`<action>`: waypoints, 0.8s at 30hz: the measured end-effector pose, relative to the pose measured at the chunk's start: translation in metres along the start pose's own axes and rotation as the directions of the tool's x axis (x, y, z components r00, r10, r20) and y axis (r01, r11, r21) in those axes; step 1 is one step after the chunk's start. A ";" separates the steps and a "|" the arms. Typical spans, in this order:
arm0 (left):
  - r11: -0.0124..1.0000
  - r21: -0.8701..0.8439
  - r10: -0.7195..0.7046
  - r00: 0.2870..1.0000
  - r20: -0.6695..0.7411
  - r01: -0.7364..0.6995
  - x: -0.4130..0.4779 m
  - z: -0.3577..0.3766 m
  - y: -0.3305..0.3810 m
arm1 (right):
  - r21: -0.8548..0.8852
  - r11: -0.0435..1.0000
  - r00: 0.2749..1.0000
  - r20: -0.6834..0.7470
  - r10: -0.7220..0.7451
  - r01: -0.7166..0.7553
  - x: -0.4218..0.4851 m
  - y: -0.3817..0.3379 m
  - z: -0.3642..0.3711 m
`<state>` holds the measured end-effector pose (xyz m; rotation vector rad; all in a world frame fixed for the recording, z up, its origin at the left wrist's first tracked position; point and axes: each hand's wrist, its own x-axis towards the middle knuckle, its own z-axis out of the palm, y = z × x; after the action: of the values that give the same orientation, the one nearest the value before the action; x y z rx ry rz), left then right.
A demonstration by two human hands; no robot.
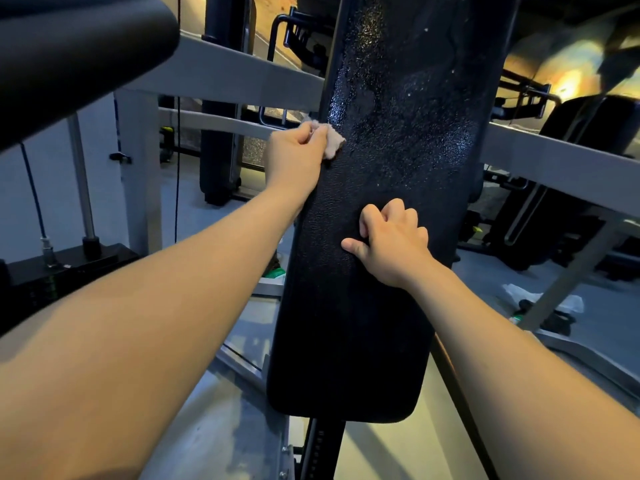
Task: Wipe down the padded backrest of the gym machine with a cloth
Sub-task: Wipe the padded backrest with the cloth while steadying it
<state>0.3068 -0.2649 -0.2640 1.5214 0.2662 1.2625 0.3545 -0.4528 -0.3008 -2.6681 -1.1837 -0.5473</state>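
The black padded backrest (398,140) runs up the middle of the view, its upper part glistening with wet speckles. My left hand (294,157) grips a small pale cloth (333,143) and presses it against the backrest's left edge at mid height. My right hand (391,244) rests lower on the pad with fingers curled and thumb out to the left, holding nothing.
Grey frame bars (221,72) cross behind the backrest on both sides. A black padded roller (69,53) hangs at upper left. A weight stack with guide rods (81,188) stands at left. White rags and a bottle (540,303) lie on the floor at right.
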 end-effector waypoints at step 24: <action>0.994 0.056 0.094 0.992 0.079 -0.099 0.057 0.011 0.038 | -0.026 1.000 0.999 -0.030 -0.010 0.010 0.004 0.001 0.004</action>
<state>0.3231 -0.2447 -0.1996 1.6462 0.1840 1.2790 0.3590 -0.4499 -0.3025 -2.6669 -1.1905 -0.6066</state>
